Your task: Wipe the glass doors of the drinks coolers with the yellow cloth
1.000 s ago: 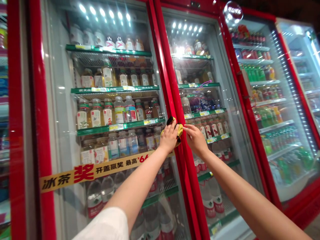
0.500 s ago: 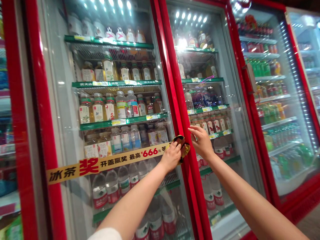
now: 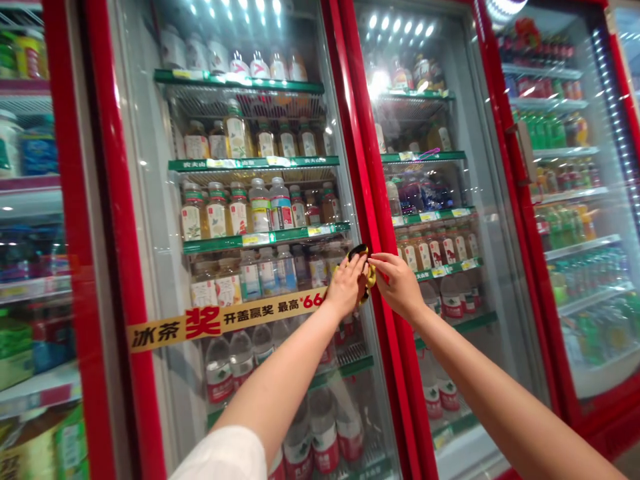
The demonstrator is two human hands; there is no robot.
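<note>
Held a yellow and black cloth [image 3: 371, 276] under the left hand [image 3: 347, 285], pressed against the red frame [image 3: 383, 207] between two glass doors [image 3: 150, 200]. Had the right hand [image 3: 399, 283] just beside the cloth, with fingers bent a little, but could not tell about any grip. Saw bottles [image 3: 260, 205] on green-edged shelves [image 3: 225, 245] behind the glass, and a yellow strip [image 3: 260, 315] with writing.
</note>
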